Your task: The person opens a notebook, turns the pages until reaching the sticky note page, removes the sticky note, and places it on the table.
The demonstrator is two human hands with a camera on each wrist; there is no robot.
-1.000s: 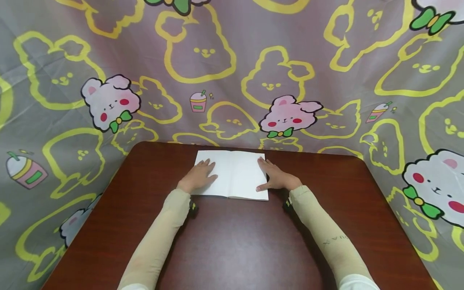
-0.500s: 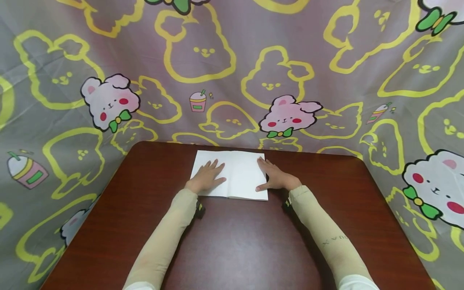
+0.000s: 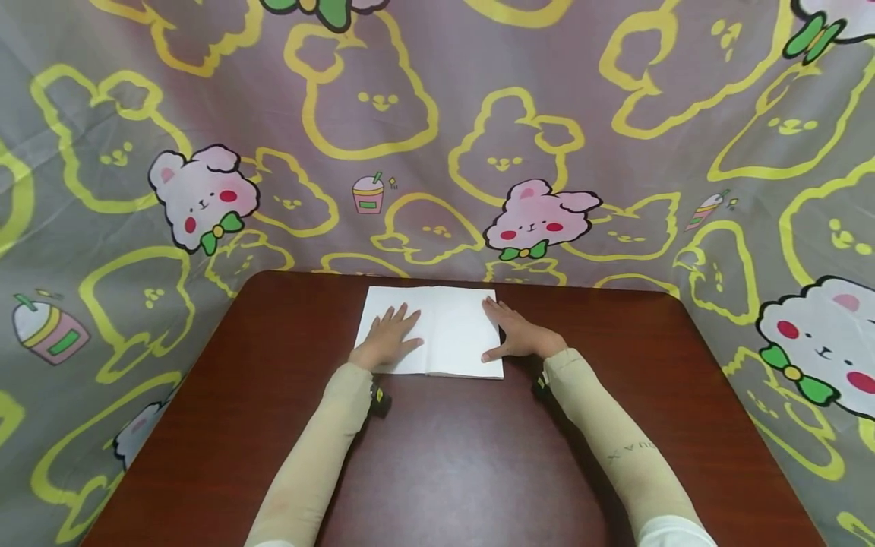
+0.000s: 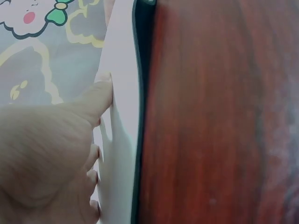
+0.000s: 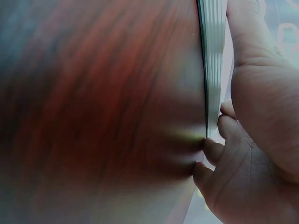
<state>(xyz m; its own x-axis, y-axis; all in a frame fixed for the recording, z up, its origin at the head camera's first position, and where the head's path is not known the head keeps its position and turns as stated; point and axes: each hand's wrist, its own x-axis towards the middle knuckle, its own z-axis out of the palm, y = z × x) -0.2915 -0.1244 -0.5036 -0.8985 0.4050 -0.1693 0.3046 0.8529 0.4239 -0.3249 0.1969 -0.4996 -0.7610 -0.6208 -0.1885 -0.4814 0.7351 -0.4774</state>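
Note:
An open notebook (image 3: 466, 334) with blank white pages lies near the far edge of the table. My left hand (image 3: 386, 338) rests on the left page with fingers spread and the thumb towards the fold. In the left wrist view, that thumb (image 4: 103, 91) touches the white page above a dark cover edge. My right hand (image 3: 525, 336) lies at the right edge, thumb and forefinger reaching onto the right page. The right wrist view shows the page block (image 5: 213, 56) side-on, with some fingertips (image 5: 202, 173) down beside it on the tabletop.
The dark reddish-brown table (image 3: 437, 471) stretches from the notebook back towards me. A grey curtain (image 3: 424, 76) with yellow cartoon outlines hangs behind the table and along both sides. Dark wrist cameras (image 3: 380, 399) sit under both wrists.
My left hand has slid right across the left page, from its outer part towards the fold, and then stayed there. The right hand keeps its place. The head view has shifted slightly.

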